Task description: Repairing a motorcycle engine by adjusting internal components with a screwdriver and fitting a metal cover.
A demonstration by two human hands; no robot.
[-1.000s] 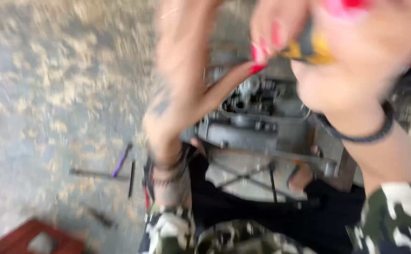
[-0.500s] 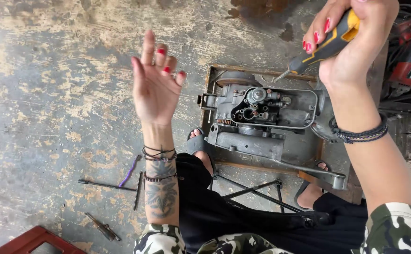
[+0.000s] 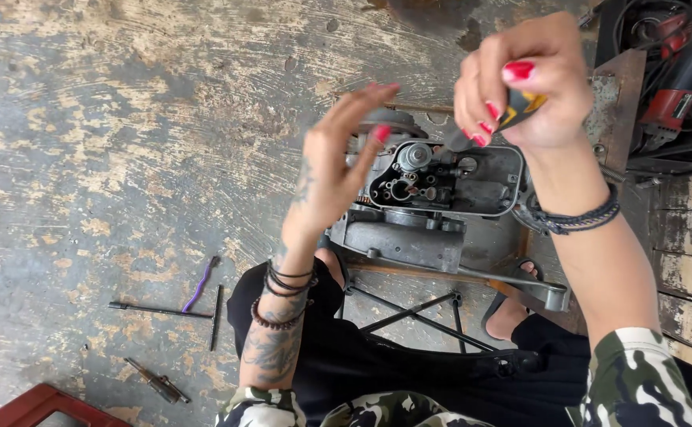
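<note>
Worn, paint-flecked concrete floor (image 3: 124, 142) is spreading under everything, and the grey engine casing (image 3: 409, 237) is sitting on it just in front of the person's knees, with its opened gear cavity facing up. The right hand (image 3: 532, 87) is clamping its grip on a yellow-and-black screwdriver (image 3: 516, 111), whose tip is pointing down toward the cavity's upper edge. The left hand (image 3: 338, 170) is hovering over the casing's left side with fingers spread apart, holding nothing. Beside the left knee, a T-handle wrench (image 3: 164, 311), a purple tool (image 3: 201, 283) and a small screwdriver (image 3: 156, 383) are lying on the floor. To do this well, I judge the free hand should be steadying the casing while the tip is seating squarely in its fastener before any turning, since a slip could be scarring the mating face.
</note>
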